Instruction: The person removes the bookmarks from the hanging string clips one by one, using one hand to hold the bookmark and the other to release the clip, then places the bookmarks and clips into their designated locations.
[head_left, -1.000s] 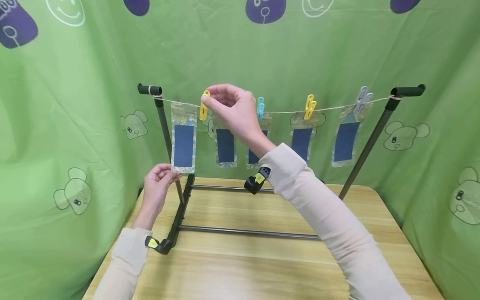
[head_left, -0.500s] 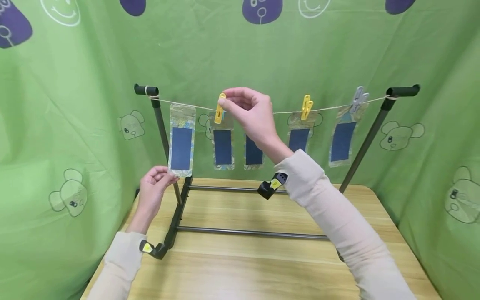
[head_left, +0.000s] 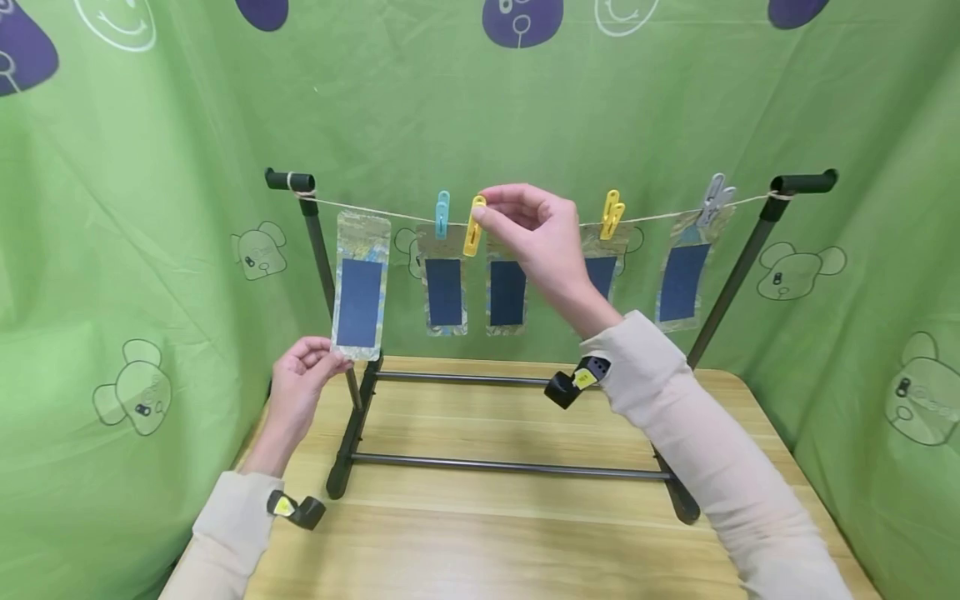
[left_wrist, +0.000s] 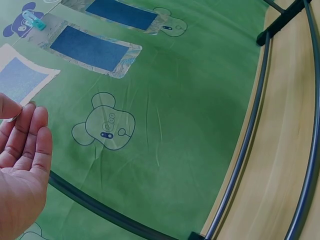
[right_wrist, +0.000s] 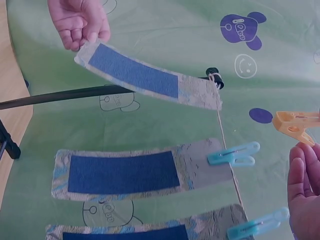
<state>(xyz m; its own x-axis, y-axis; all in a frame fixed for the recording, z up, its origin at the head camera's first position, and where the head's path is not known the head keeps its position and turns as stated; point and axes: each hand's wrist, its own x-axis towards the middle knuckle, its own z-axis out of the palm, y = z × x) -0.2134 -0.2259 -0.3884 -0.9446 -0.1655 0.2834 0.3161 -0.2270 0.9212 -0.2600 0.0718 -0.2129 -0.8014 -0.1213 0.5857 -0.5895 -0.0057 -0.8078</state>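
Observation:
My left hand (head_left: 298, 387) pinches the bottom corner of a patterned paper strip (head_left: 360, 300) with a dark blue panel. No clothespin sits on this strip; its top edge is just below the string (head_left: 360, 208) in the head view. In my right hand (head_left: 543, 242) a yellow clothespin (head_left: 474, 227) is pinched between thumb and fingers, away from the held strip. The right wrist view shows that yellow clothespin (right_wrist: 295, 125) off the string. Several similar strips hang along the line, one under a teal clothespin (head_left: 442, 214) nearest the held strip.
Another yellow clothespin (head_left: 612, 215) and a grey clothespin (head_left: 716, 200) grip strips farther right. The string runs between two dark posts of a rack (head_left: 510, 467) standing on a wooden table (head_left: 450, 542). Green printed curtain (head_left: 420, 100) surrounds the table.
My right hand has moved right and slightly down with the yellow clothespin, off the held strip's side. The left hand has drawn the strip's lower end slightly down and left.

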